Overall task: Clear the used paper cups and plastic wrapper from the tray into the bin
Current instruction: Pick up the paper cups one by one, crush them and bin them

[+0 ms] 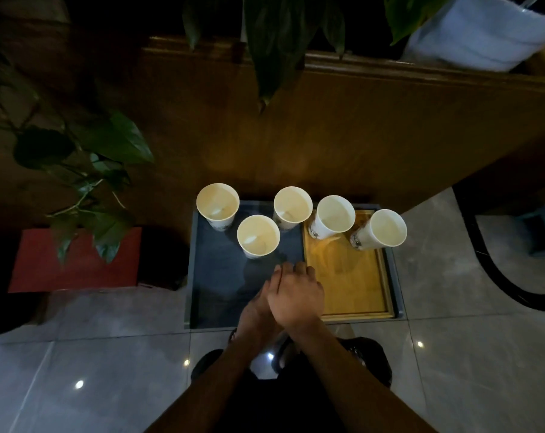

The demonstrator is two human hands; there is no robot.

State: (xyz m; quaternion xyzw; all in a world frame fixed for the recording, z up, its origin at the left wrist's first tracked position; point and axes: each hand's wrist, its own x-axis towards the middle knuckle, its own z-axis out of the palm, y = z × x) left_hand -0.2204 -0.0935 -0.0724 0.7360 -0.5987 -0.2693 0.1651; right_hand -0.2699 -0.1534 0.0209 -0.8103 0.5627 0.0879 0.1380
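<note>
**Five paper cups upright on the trays, hands joined above them**

Five paper cups were seen standing upright, mouths open to the camera. Three of them, the far-left cup [218, 205], the near cup [258, 235] and the middle cup [292, 208], stood on the dark grey tray [216, 285]. The other two, the fourth cup [334, 216] and the far-right cup [382, 229], stood at the far end of the wooden tray [355, 285], which lay inside the right part of the grey one. No cup was touched by either hand. A plastic wrapper could not be made out in the dim light, and a bin could not be identified with certainty.

The two hands were held together over the near part of the trays, around the edge where grey met wood. The right hand [296, 296] was laid over the left hand [258, 304], with its back turned up and its fingers bent downward; nothing was seen held in it. Most of the left hand was hidden beneath, so whether its fingers were relaxed or clenched could not be told.

The trays rested on a glossy tiled floor [108, 354] against a wooden panel [327, 126]. A red box [77, 260] was set to the left, under a leafy plant [108, 145].
</note>
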